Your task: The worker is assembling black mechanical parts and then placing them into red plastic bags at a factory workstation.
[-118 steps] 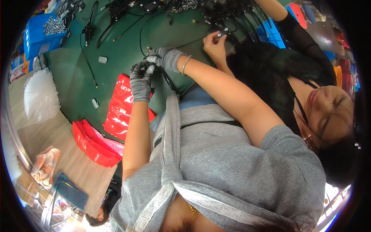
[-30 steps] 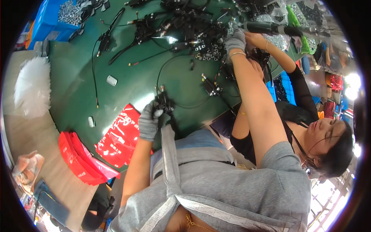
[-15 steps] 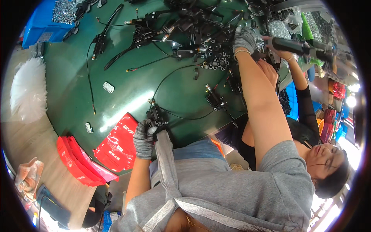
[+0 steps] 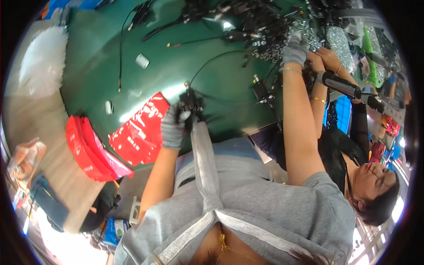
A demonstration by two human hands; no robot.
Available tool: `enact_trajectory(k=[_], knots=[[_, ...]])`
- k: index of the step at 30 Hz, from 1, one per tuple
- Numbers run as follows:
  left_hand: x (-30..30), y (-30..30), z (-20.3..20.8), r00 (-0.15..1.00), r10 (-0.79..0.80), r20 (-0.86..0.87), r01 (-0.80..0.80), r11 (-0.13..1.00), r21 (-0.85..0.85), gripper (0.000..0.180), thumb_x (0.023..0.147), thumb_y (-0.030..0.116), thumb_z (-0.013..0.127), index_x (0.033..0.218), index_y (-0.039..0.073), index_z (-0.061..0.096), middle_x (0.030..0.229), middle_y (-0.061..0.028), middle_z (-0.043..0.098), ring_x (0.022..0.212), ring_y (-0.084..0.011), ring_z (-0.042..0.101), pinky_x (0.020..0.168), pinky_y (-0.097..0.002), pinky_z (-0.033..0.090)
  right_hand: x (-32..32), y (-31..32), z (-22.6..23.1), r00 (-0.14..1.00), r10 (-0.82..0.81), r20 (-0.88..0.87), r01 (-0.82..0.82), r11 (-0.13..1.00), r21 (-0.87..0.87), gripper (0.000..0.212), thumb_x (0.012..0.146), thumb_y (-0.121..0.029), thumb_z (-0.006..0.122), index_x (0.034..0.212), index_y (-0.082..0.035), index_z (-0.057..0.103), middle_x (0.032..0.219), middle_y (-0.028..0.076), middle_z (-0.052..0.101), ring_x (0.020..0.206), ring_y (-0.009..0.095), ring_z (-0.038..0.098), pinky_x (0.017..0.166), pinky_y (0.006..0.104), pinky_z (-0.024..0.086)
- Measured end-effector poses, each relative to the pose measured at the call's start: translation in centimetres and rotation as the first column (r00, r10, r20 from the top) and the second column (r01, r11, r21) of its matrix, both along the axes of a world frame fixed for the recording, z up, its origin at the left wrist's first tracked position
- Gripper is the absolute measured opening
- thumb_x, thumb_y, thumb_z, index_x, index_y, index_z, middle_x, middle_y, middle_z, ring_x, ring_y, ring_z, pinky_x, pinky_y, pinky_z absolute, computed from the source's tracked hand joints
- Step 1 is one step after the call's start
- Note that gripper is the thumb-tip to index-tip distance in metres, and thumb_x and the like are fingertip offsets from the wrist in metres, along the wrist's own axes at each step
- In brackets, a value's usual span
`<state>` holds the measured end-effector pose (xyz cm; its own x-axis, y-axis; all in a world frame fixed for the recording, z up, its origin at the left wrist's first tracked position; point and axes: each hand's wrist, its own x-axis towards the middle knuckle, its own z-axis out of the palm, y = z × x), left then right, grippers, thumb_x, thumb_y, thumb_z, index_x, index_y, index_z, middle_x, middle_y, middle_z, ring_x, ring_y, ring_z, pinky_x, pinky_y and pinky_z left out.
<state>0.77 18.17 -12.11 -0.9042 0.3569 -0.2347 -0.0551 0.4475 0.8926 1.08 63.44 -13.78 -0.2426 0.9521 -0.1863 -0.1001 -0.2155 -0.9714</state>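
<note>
At the table's near edge, my left hand point(image 4: 173, 127) in a grey knit glove is closed around a black brake lever assembly point(image 4: 191, 102). A thin black cable point(image 4: 216, 58) curves away from that assembly toward the parts beyond. My right arm stretches far to the right, and my gloved right hand point(image 4: 295, 49) is at a heap of small metal parts point(image 4: 311, 35). Its fingers are blurred among the parts, so their grip is unclear. Another black lever assembly point(image 4: 263, 93) lies between my two arms.
A co-worker's hands point(image 4: 326, 58) work close beside my right hand. Red printed bags point(image 4: 140, 132) lie left of my left hand, with more red bags point(image 4: 86, 148) at the table edge. Two small silver plates, one here point(image 4: 142, 61), lie on the green table point(image 4: 163, 26). Black assemblies point(image 4: 229, 13) crowd the far side.
The whole view has shifted. My right hand stays at the small parts, slightly nearer the heap's right side. The co-worker's hands have come together. My left hand still holds the lever assembly.
</note>
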Motion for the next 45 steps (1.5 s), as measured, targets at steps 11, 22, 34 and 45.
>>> enact_trajectory(k=[11, 22, 34, 45], knots=[[-1.1, 0.8, 2.5, 0.995, -0.099, 0.023, 0.101, 0.991, -0.083, 0.031, 0.085, 0.016, 0.067, 0.112, 0.002, 0.061, 0.099, -0.0175, 0.066, 0.091, -0.0297, 0.065, 0.08, -0.0361, 0.051, 0.8, -20.7, 2.5, 0.04, 0.141, 0.989, -0.969, 0.247, 0.004, 0.031, 0.096, -0.031, 0.042, 0.115, -0.013, 0.057, 0.118, 0.015, 0.056, 0.105, 0.033, 0.057, 0.089, 0.0432, 0.048], [-1.3, 0.6, 1.8, 0.991, -0.129, 0.041, 0.134, 0.978, -0.16, 0.037, 0.083, 0.02, 0.067, 0.114, 0.002, 0.06, 0.104, -0.0194, 0.066, 0.098, -0.0332, 0.063, 0.085, -0.0391, 0.049, 2.3, -21.3, 6.9, 0.174, 0.394, 0.903, -0.982, 0.141, 0.128, 0.025, 0.088, -0.026, 0.062, 0.105, -0.009, 0.068, 0.101, 0.011, 0.067, 0.097, 0.028, 0.062, 0.09, 0.0382, 0.047], [-1.6, 0.6, 2.5, 0.987, -0.159, 0.024, 0.161, 0.975, -0.155, 0.035, 0.084, 0.02, 0.067, 0.113, 0.003, 0.061, 0.105, -0.0188, 0.065, 0.097, -0.0324, 0.064, 0.084, -0.039, 0.05, 1.4, -21.8, 4.6, 0.138, 0.499, 0.856, -0.937, 0.345, -0.051, 0.03, 0.09, -0.017, 0.062, 0.116, -0.003, 0.062, 0.107, 0.012, 0.068, 0.098, 0.024, 0.065, 0.088, 0.0323, 0.049], [-2.0, 0.7, 2.3, 0.975, -0.223, 0.01, 0.222, 0.96, -0.169, 0.029, 0.085, 0.015, 0.067, 0.11, 0.002, 0.062, 0.099, -0.0149, 0.068, 0.092, -0.027, 0.066, 0.082, -0.0342, 0.05, 1.0, -24.9, 8.3, -0.048, 0.687, 0.725, -0.993, -0.113, 0.042, 0.018, 0.087, -0.012, 0.063, 0.104, -0.007, 0.066, 0.097, 0.013, 0.067, 0.093, 0.028, 0.064, 0.086, 0.0358, 0.05]])
